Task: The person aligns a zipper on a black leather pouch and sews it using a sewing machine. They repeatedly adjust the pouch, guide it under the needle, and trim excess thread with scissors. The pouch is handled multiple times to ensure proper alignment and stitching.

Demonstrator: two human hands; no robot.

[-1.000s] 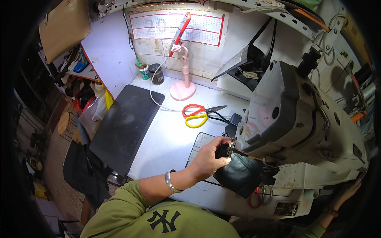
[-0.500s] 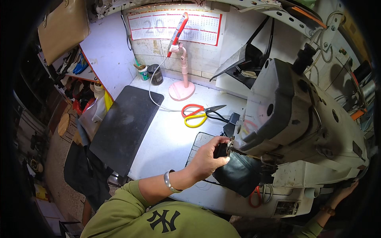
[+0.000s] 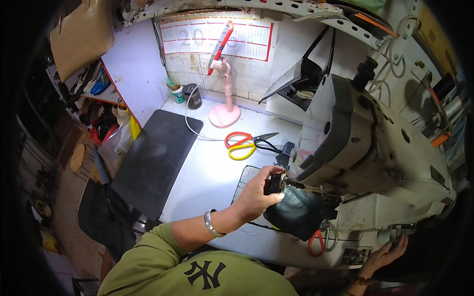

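My left hand (image 3: 256, 193) is closed, thumb and fingers pinching a small black piece (image 3: 274, 184) with a metal edge. It is at the working end of a large, worn grey sewing machine (image 3: 375, 143). Whether that piece belongs to the machine or to the work I cannot tell. Black leather (image 3: 295, 212) with a seam lies under the machine's end, just right of my left hand. At the lower right, my right hand (image 3: 386, 255) is below the machine, beside a pale round fitting (image 3: 383, 237). Its fingers are stretched out, and I see nothing held.
Large scissors (image 3: 247, 144) with red and yellow handles lie beyond my left hand. A pink lamp stand (image 3: 226, 114), a black mat (image 3: 160, 158) and two small pots (image 3: 185, 94) are on the white table (image 3: 185, 197). Red-handled scissors (image 3: 316, 244) sit near the front edge.
My right hand has moved left from the machine's far right end, its fingers now stretched out near the pale fitting. My left hand keeps its pinch. The whole view has shifted slightly.
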